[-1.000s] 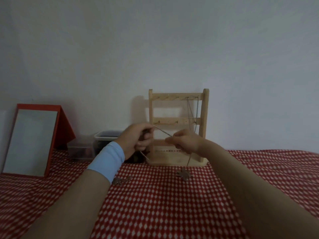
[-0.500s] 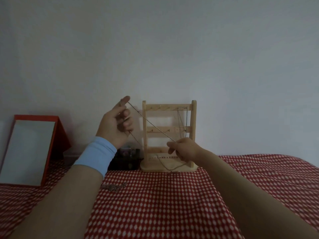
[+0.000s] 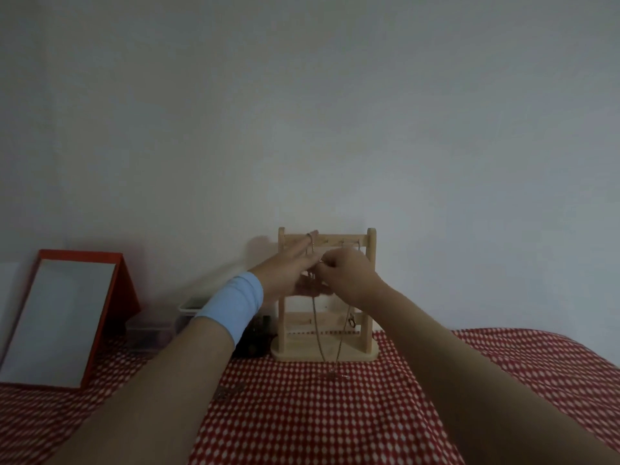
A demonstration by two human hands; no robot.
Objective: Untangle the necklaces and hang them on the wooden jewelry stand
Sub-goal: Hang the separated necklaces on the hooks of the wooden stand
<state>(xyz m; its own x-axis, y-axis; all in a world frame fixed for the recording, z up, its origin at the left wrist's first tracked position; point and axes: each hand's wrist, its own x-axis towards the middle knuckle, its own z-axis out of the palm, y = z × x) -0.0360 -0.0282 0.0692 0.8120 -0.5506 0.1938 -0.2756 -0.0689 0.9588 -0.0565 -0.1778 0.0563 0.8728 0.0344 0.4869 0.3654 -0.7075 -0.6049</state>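
Necklace (image 3: 314, 317) pinched in both grips, left hand (image 3: 291, 270) and right hand (image 3: 345, 275), before the wooden jewelry stand (image 3: 370, 297). Chain best looped fully over top-rail peg before release.

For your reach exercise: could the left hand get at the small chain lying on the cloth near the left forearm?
Probably yes. The small chain lies bare on the checked cloth, nothing covering it; but the left hand is up at the stand with a necklace.
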